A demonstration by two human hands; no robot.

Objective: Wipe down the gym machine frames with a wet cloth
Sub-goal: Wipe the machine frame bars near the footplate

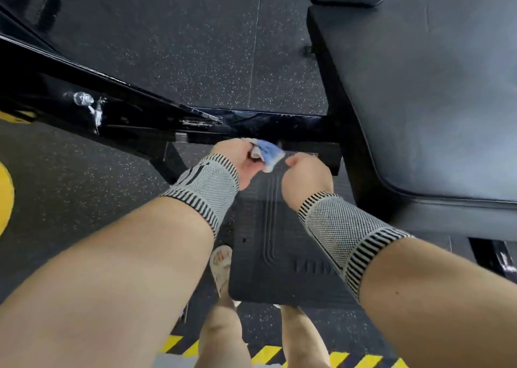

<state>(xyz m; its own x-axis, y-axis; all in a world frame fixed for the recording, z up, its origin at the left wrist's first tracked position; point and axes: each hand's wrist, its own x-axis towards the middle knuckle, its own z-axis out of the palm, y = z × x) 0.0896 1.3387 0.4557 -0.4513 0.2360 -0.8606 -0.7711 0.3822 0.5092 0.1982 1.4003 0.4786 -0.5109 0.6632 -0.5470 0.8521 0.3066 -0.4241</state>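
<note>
A glossy black machine frame [117, 107] runs from the upper left down to a crossbar under the bench. A small blue and white cloth [267, 152] is bunched just below that crossbar. My left hand [242, 160] grips the cloth's left side with curled fingers. My right hand [305, 176] sits at the cloth's right edge, fingers curled downward out of sight; whether it pinches the cloth cannot be told. Both wrists wear grey striped knit sleeves.
A black padded bench [433, 101] fills the right side. A black footplate [279, 255] lies below my hands, with my sandalled foot [222, 267] beside it. Speckled rubber floor [181, 31] surrounds the frame. Yellow-black hazard striping [265, 353] marks the near floor edge.
</note>
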